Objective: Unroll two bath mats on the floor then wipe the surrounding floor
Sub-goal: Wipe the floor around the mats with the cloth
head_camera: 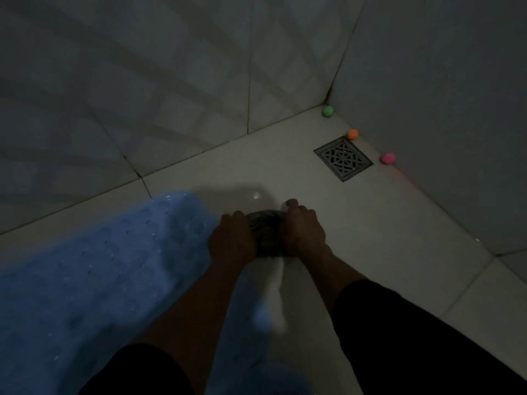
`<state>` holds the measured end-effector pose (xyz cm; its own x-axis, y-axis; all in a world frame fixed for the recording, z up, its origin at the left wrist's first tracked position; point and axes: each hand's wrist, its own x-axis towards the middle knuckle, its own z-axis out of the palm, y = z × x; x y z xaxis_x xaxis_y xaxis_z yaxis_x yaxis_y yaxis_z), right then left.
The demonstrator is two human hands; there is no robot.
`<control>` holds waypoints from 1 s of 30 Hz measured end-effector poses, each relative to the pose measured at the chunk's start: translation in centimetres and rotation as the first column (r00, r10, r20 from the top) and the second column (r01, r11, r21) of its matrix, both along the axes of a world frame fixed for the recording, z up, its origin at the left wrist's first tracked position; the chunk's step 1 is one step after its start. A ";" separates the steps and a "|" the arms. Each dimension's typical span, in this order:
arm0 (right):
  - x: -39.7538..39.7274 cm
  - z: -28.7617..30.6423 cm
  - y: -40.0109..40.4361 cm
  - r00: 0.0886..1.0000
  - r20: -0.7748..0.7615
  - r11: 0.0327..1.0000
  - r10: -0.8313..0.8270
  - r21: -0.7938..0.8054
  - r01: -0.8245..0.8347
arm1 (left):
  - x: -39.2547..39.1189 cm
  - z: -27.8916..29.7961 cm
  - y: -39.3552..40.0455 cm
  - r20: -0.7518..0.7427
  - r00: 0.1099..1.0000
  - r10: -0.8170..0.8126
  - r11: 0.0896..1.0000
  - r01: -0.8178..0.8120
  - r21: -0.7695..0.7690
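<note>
A blue bath mat lies unrolled flat on the pale tiled floor, filling the left and lower left. Just right of its far end sits a dark rolled mat, clear or grey with a ribbed texture. My left hand grips the roll's left end and my right hand grips its right end, both pressing it against the floor. A pale, blurred strip trails from the roll toward me between my forearms. The room is dim.
A square metal floor drain sits at the far right near the wall corner. Three small balls rest along the wall base: green, orange, pink. Tiled walls close off the back and right.
</note>
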<state>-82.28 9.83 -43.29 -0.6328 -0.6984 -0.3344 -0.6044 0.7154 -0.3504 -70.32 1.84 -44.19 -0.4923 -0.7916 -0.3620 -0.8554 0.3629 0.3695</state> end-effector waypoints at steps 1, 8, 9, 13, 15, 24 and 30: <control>-0.1 0.3 -0.2 1.000 0.009 1.000 0.024 0.002 -0.024 | 0.4 0.4 -0.3 -0.049 0.999 -0.001 1.000 0.000 -0.006; 1.0 3.6 -3.2 0.991 0.135 0.972 0.014 -0.235 0.018 | 2.9 4.9 -4.2 -0.407 0.903 0.137 0.990 -0.107 0.095; 1.2 4.1 -3.9 0.987 0.158 0.968 0.030 -0.252 0.011 | 3.0 5.4 -5.0 -0.418 0.897 0.147 0.988 -0.111 0.111; 2.0 5.9 -7.6 0.974 0.209 0.946 0.088 -0.325 -0.016 | 3.6 7.2 -8.9 -0.457 0.867 0.197 0.980 -0.162 0.115; 2.3 6.4 -9.6 0.976 0.193 0.931 0.104 -0.363 -0.027 | 4.1 7.8 -10.5 -0.500 0.846 0.183 0.983 -0.155 0.097; 1.7 6.8 -17.5 0.983 0.107 0.933 0.148 -0.345 -0.103 | 4.2 9.0 -17.4 -0.468 0.871 0.151 0.985 -0.094 0.143; 2.2 14.9 -16.6 0.970 0.194 0.959 0.146 -0.269 -0.091 | 5.1 15.1 -17.0 -0.466 0.791 0.397 0.877 -0.177 0.446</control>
